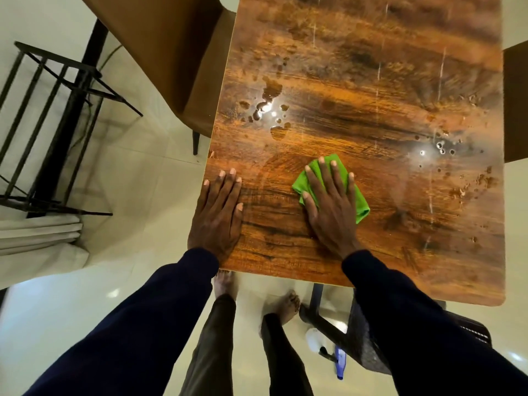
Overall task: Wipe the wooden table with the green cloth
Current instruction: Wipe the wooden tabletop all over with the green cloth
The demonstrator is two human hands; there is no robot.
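The wooden table (371, 81) fills the upper right of the head view, with water drops and small puddles (271, 110) on its left middle and more drops at the right. A folded green cloth (358, 201) lies near the table's front edge. My right hand (328, 204) presses flat on the cloth, fingers spread, covering most of it. My left hand (220, 207) rests flat on the bare wood at the table's front left corner, holding nothing.
A brown upholstered chair (177, 52) stands against the table's left side. A black metal rack (51, 124) is on the tiled floor at left, with white fabric below it. Under the table's front edge are my bare feet, a dark chair (365, 338) and a spray bottle (317, 341).
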